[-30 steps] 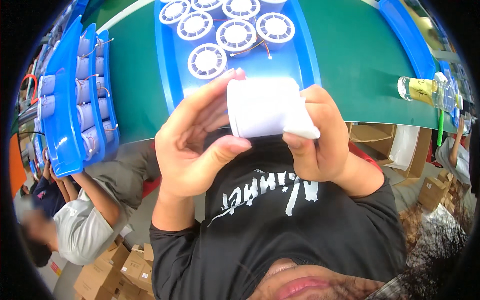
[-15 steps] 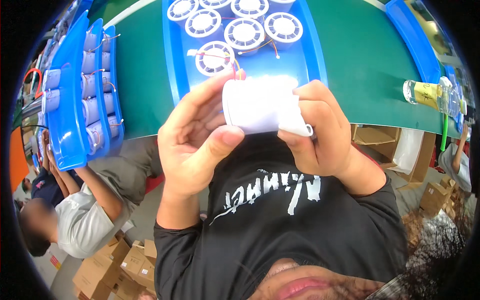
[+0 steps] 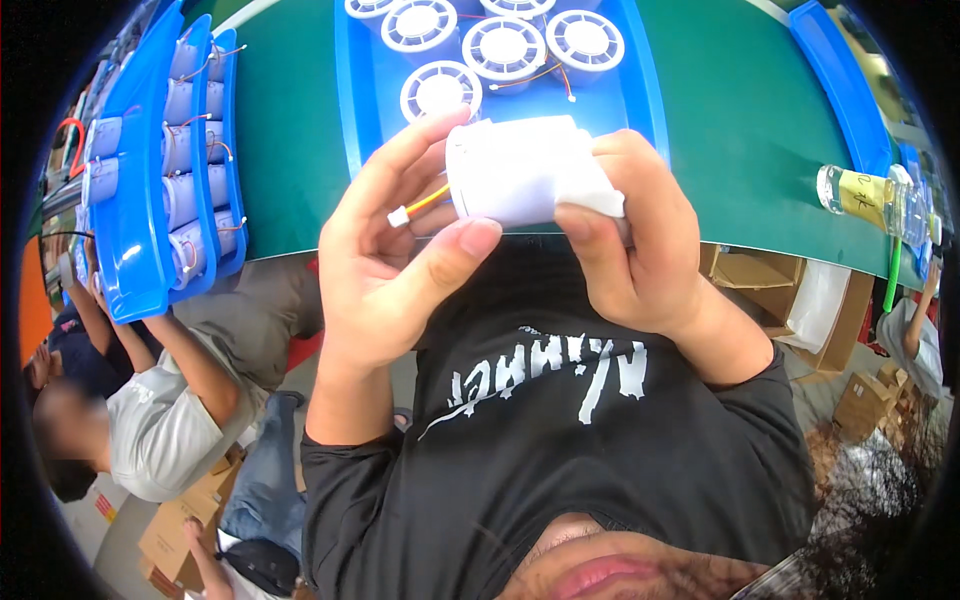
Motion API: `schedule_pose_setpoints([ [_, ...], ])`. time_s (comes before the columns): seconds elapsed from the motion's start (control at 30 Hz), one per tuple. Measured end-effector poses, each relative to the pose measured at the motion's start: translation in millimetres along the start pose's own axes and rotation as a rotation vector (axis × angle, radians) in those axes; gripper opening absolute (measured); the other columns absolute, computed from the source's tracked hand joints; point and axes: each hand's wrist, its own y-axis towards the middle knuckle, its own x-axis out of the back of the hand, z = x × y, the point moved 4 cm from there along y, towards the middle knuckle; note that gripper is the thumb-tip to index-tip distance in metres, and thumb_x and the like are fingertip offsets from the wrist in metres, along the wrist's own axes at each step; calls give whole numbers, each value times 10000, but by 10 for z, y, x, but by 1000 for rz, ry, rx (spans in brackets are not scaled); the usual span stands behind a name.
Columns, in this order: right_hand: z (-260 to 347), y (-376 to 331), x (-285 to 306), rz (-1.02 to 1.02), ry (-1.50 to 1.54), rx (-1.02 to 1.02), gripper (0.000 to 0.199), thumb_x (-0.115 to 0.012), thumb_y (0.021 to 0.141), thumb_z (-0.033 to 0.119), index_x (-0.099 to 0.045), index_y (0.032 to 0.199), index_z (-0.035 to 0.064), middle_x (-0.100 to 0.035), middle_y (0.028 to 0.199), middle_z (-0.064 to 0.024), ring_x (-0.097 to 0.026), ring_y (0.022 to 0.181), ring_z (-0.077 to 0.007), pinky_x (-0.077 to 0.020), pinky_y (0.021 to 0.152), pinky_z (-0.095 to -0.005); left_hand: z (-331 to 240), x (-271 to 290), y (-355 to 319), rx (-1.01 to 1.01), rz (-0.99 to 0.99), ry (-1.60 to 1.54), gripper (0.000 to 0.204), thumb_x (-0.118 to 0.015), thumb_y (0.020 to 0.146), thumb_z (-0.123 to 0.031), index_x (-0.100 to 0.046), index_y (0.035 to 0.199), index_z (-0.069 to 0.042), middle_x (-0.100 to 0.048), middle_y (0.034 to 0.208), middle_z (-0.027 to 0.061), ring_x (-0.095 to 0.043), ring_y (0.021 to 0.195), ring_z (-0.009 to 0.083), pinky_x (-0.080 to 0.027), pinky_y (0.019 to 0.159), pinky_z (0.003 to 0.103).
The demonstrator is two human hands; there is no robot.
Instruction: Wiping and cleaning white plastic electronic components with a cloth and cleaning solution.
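Note:
In front of my chest, both hands hold a white cylindrical unit (image 3: 520, 170) on its side, its body washed out by glare. My left hand (image 3: 385, 250) closes around the left end, thumb below and fingers above and behind. Red and yellow wires with a small white connector (image 3: 400, 216) come out at that end, beside the left fingers. The fingers of my right hand (image 3: 650, 220) grip the narrower right end, thumb underneath. Just beyond, a blue tray (image 3: 351, 90) holds several similar white units (image 3: 503, 47) with round spoked tops and thin wires.
The green table (image 3: 285, 130) carries upright blue trays (image 3: 135, 250) of wired white units at left. On the right lie a clear bottle (image 3: 862, 195) with a yellow label and another blue tray (image 3: 845, 95). A person in a grey shirt (image 3: 165, 430) works at left; cardboard boxes (image 3: 865, 400) stand on the floor.
Both hands have lifted slightly up the picture with the white unit, which has turned a little. Its wires now hang to the left with the connector showing. Another person appears at lower left.

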Motion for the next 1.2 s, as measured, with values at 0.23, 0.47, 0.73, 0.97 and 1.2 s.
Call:
schedule_pose_setpoints([
  [0.23, -30, 25, -93, 1, 173, -329, 117, -614, 892, 96, -553, 916, -1, -541, 783, -153, -561, 709, -253, -437, 632, -321, -62, 73, 36, -292, 2, 301, 583, -704, 747, 108, -478, 1284, 96, -561, 1260, 238, -575, 1157, 278, -509, 944, 361],
  [0.47, -254, 225, -92, 295, 774, -933, 292, -483, 996, 281, -625, 993, 26, -601, 765, 25, -529, 632, -10, -406, 515, -180, -103, 214, -78, -714, 55, 726, 514, -770, 661, 73, -560, 1129, 32, -589, 1193, 278, -602, 1118, 345, -492, 921, 388],
  [0.73, 392, 288, -22, 142, -242, 419, 253, -645, 797, 66, -625, 1049, 51, -668, 1029, -145, -628, 999, -297, -478, 846, -389, -53, 69, -119, -731, -14, 586, 533, -748, 662, 66, -548, 1154, 15, -591, 1166, 273, -606, 1081, 351, -495, 888, 382],
  [0.97, -300, -129, 224, -149, 487, -714, 408, -462, 1005, 264, -527, 1248, -57, -619, 1131, -104, -596, 1008, -162, -446, 869, -284, 103, 20, -88, -814, -31, 586, 565, -740, 632, 114, -552, 1150, -9, -574, 1173, 260, -615, 1064, 351, -527, 858, 383],
  [1.2, -228, -306, -2, -240, 854, -866, 443, -454, 1007, 298, -496, 1287, -43, -619, 1132, -91, -570, 1031, -131, -422, 896, -254, 112, -50, -45, -823, 48, 535, 682, -735, 647, 114, -411, 1216, -74, -432, 1264, 250, -556, 1138, 408, -506, 923, 466],
])
